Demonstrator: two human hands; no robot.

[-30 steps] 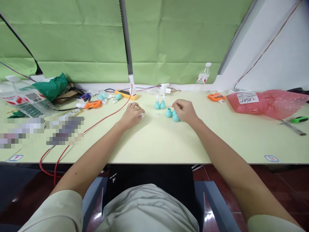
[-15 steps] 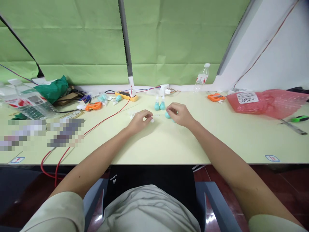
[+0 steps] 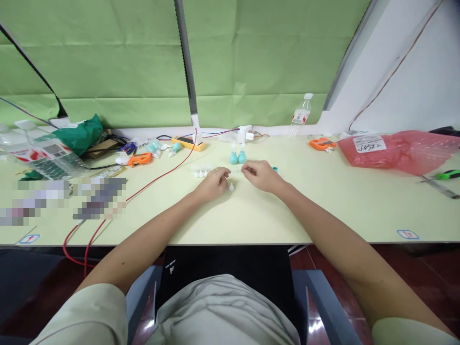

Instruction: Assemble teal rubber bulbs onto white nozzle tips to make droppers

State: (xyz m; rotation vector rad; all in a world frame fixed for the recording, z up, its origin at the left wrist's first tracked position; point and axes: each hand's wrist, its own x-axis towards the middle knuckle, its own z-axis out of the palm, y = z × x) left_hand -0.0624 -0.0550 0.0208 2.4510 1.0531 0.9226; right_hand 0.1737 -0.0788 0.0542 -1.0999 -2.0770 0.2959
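Observation:
My left hand [image 3: 214, 184] is over the table with its fingers curled in. Just below its fingertips is a small white pointed nozzle [image 3: 231, 187]; I cannot tell whether the fingers touch it. Facing it, my right hand [image 3: 262, 175] has thumb and fingertips pinched together, and whatever is between them is too small to make out. Tiny clear pieces [image 3: 235, 171] lie in the gap between the hands. Behind them stand two teal squeeze bulbs with white tips [image 3: 233, 157]. A teal piece [image 3: 275, 169] shows past my right hand, and several small white nozzles [image 3: 200, 173] are lined up left of my left hand.
An orange tool [image 3: 140, 159], a yellow multimeter [image 3: 189, 143] and a red cable [image 3: 158, 178] are on the left. Clear bottles [image 3: 50, 148] stand further left. To the right are orange-handled cutters [image 3: 322, 143], a red bubble-wrap parcel [image 3: 388, 153] and a green-handled tool [image 3: 447, 175].
My right hand has moved left, away from the teal piece and closer to my left hand. My left hand shifted slightly right, and the white nozzle now shows more fully below its fingertips.

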